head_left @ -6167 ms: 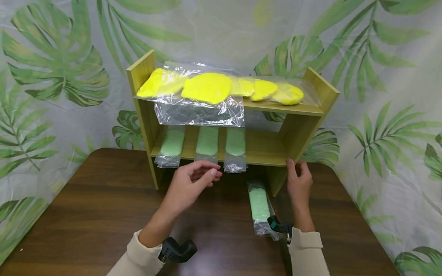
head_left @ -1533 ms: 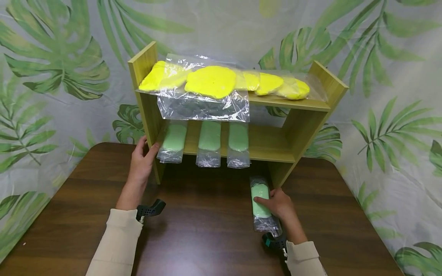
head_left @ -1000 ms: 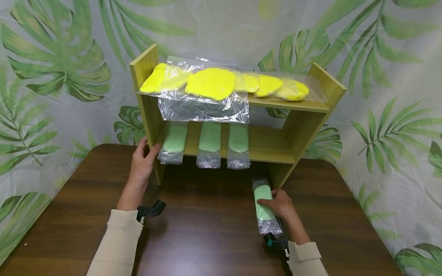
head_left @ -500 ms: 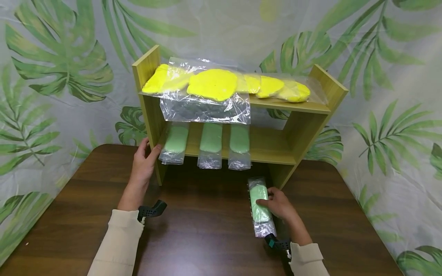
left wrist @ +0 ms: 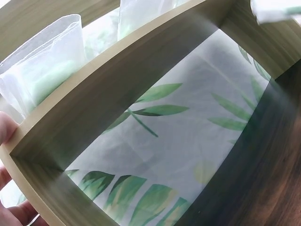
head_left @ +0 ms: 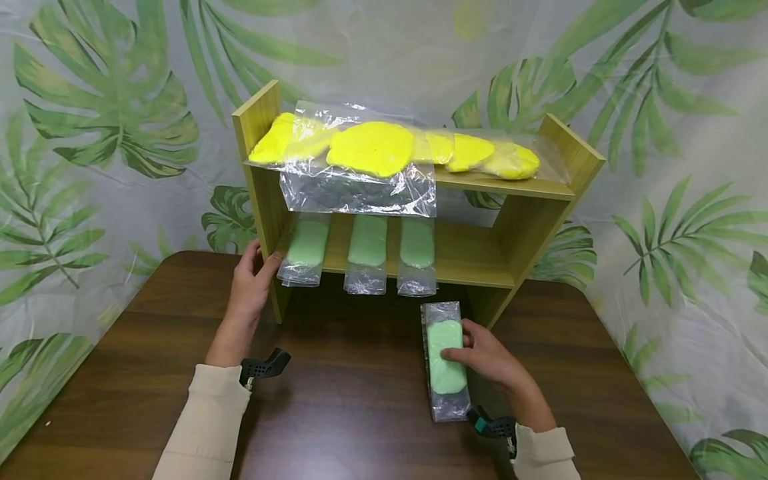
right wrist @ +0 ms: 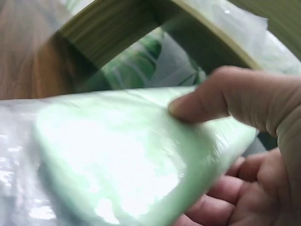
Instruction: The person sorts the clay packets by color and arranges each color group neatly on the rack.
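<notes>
My right hand [head_left: 489, 353] pinches a pale green oblong slab in a clear plastic bag [head_left: 445, 385], thumb on top and fingers underneath. In the right wrist view the bagged slab [right wrist: 108, 155] fills much of the frame, its bag's end reaching left. My left hand [head_left: 252, 287] grips the left side panel of a small wooden shelf [head_left: 474, 257]; in the left wrist view its fingertips [left wrist: 23, 212] curl round the panel's edge. Three similar bagged green slabs [head_left: 367, 241] lie side by side on the middle board, their bag ends hanging over the front edge.
On the top board, bagged yellow lumps [head_left: 372, 148] lie in a row, with one clear bag [head_left: 360, 193] drooping over the front. The shelf stands on a dark wooden table [head_left: 336, 407]. Behind hangs a leaf-printed cloth [head_left: 384, 60].
My left hand has gone from in front of the shelf to its left panel. My right hand has left the shelf's right end, taken hold of the bagged slab and raised it slightly leftward.
</notes>
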`<state>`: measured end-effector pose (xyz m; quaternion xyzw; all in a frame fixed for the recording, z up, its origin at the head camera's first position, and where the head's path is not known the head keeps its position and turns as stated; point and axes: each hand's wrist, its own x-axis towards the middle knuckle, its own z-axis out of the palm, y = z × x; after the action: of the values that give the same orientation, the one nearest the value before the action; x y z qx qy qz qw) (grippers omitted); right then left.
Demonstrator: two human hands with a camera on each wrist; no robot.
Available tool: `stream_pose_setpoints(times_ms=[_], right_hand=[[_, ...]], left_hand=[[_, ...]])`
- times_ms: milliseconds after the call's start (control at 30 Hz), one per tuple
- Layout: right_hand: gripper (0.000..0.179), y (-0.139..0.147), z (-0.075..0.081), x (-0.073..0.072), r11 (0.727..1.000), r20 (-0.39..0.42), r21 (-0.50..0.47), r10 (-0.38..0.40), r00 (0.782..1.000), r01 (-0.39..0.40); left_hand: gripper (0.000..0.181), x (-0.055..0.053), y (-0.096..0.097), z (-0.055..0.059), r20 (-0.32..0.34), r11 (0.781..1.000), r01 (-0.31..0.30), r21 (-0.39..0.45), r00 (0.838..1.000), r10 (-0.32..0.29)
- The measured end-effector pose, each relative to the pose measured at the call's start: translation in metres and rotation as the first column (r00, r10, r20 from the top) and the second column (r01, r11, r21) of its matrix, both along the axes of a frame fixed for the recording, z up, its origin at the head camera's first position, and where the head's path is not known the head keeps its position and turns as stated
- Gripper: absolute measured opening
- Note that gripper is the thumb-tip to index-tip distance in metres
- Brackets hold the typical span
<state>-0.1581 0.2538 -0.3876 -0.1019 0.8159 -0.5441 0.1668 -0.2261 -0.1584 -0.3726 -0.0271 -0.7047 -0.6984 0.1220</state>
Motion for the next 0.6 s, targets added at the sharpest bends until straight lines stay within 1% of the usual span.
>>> stream_pose_setpoints(times_ms=[100, 133, 200, 267, 400, 467, 500, 600], right_hand=[[0.052, 0.004, 0.004, 0.001, 0.994, 0.013, -0.069, 0.084, 0.996, -0.083], [0.051, 0.005, 0.005, 0.002, 0.991, 0.009, -0.089, 0.105, 0.994, -0.104], [0.041, 0.009, 0.007, 0.003, 0.985, 0.004, -0.117, 0.131, 0.991, -0.13], [0.036, 0.012, 0.01, 0.004, 0.981, -0.002, -0.143, 0.133, 0.991, -0.132], [0.034, 0.017, 0.017, 0.007, 0.968, -0.005, -0.229, 0.1, 0.995, -0.099], [0.032, 0.018, 0.019, 0.008, 0.952, -0.006, -0.296, 0.078, 0.997, -0.077], [0.031, 0.019, 0.021, 0.009, 0.94, -0.008, -0.336, 0.07, 0.998, -0.068], [0.028, 0.019, 0.024, 0.009, 0.889, -0.027, -0.454, 0.048, 0.998, -0.055]], left_hand=[[0.051, -0.001, 0.0, -0.001, -0.008, 1.0, -0.011, -0.008, 1.0, 0.011], [0.051, -0.001, 0.0, -0.001, -0.009, 1.0, -0.011, -0.008, 1.0, 0.011], [0.052, -0.001, 0.0, -0.001, -0.007, 1.0, -0.012, -0.004, 1.0, 0.012], [0.052, 0.0, 0.001, 0.0, -0.003, 1.0, -0.007, -0.001, 1.0, 0.007], [0.052, 0.001, 0.001, 0.001, 0.002, 1.0, -0.012, -0.002, 1.0, 0.012], [0.052, 0.001, 0.002, 0.001, 0.001, 1.0, -0.017, 0.0, 1.0, 0.017], [0.052, 0.001, 0.002, 0.001, 0.001, 1.0, -0.022, 0.0, 1.0, 0.022], [0.052, 0.001, 0.002, 0.001, 0.001, 1.0, -0.028, -0.003, 1.0, 0.028]])
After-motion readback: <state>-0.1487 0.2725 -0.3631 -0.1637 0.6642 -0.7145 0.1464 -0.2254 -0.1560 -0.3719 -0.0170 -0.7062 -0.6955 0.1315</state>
